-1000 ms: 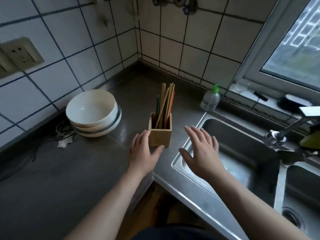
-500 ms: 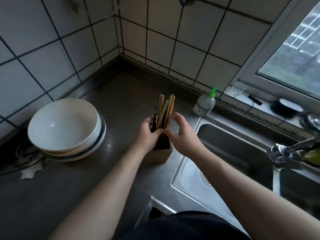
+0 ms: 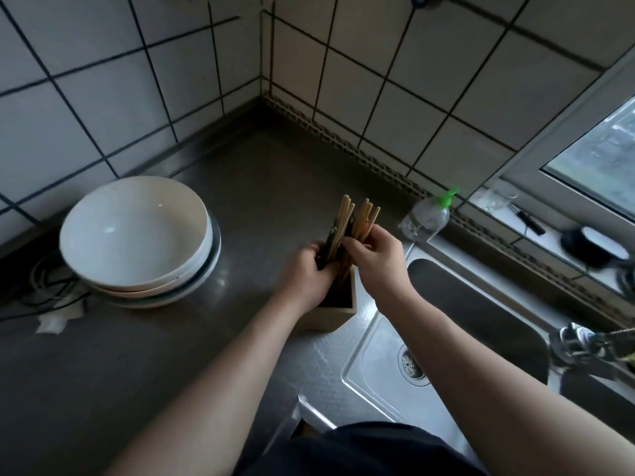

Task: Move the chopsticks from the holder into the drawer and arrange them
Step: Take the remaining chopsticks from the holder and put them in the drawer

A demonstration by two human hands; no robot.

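A square wooden holder stands on the dark counter beside the sink. A bundle of chopsticks, mostly pale wood with a few dark ones, sticks up out of it. My left hand curls round the bundle from the left, just above the holder's rim. My right hand pinches the chopsticks from the right, fingertips on the shafts. The lower ends are hidden by my hands and the holder. The drawer is not visible.
Stacked white bowls sit on the counter to the left, with a cable behind them. A clear soap bottle with a green cap stands at the sink's far corner. The steel sink lies right of the holder, its tap further right.
Both hands have closed in on the chopsticks from either side of the holder and now grip the bundle. The view has tilted down and moved closer to the counter.
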